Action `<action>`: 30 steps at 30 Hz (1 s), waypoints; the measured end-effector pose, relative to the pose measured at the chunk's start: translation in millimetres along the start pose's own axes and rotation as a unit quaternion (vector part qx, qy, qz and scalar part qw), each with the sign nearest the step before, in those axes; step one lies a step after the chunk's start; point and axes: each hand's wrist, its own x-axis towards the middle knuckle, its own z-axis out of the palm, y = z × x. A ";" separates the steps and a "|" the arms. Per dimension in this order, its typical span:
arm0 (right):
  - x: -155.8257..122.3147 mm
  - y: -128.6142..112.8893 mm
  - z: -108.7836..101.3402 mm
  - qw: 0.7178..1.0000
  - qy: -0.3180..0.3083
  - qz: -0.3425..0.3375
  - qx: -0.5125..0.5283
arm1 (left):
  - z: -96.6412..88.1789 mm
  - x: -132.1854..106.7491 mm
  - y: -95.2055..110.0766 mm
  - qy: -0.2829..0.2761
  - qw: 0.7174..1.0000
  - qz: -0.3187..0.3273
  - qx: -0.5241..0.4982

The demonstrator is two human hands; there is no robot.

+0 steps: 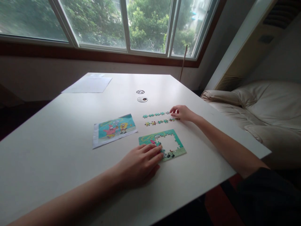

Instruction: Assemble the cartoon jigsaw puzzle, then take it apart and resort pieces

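Note:
A small jigsaw puzzle (175,145) lies on the white table (58,150), its green border filled and its middle bare. My left hand (138,163) rests flat on the table with its fingertips on the puzzle's left edge, fingers stretched out. Two rows of loose puzzle pieces (156,118) lie just beyond the puzzle. My right hand (182,112) is at the right end of those rows, fingers curled in a pinch over a piece. A cartoon reference picture (114,129) lies to the left of the puzzle.
A white sheet of paper (88,84) lies at the table's far left. Two round cable holes (141,95) sit mid-table. A cream sofa (263,110) stands right of the table. Windows run along the far wall.

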 end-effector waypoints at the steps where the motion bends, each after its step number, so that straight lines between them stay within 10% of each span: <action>1: 4.7 2.5 1.1 1.000 0.002 -0.004 -0.002 | 0.4 -0.2 0.0 0.005 1.000 0.002 -0.001; 16: 34.9 1.6 -4.0 0.995 -0.082 0.045 0.035 | 1.3 -0.7 1.5 -0.002 1.000 -0.011 -0.005; 30: -40.5 -63.2 5.4 0.963 -0.081 -0.073 0.247 | 0.8 0.3 1.6 -0.007 1.000 -0.018 -0.011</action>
